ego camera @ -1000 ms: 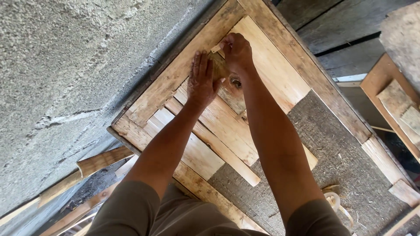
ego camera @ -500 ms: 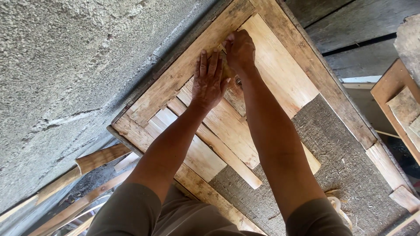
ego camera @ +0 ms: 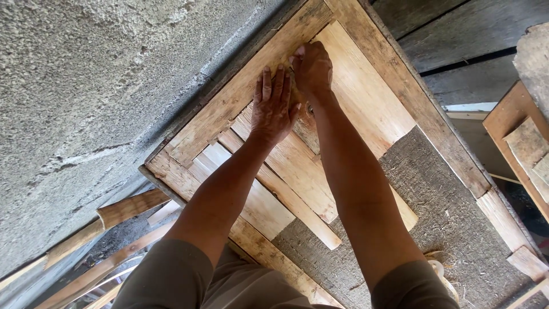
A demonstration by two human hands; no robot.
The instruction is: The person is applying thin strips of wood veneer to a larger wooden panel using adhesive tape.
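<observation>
Both arms stretched out: left hand flat, released, on wooden frame edge w/ right hand clenched beside it.

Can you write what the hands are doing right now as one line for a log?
left hand: flat on wooden slats | right hand: closed, pressing near frame | burlap mat: beside slats

Rough wooden frame, pale smooth slats, coarse matting.
</observation>
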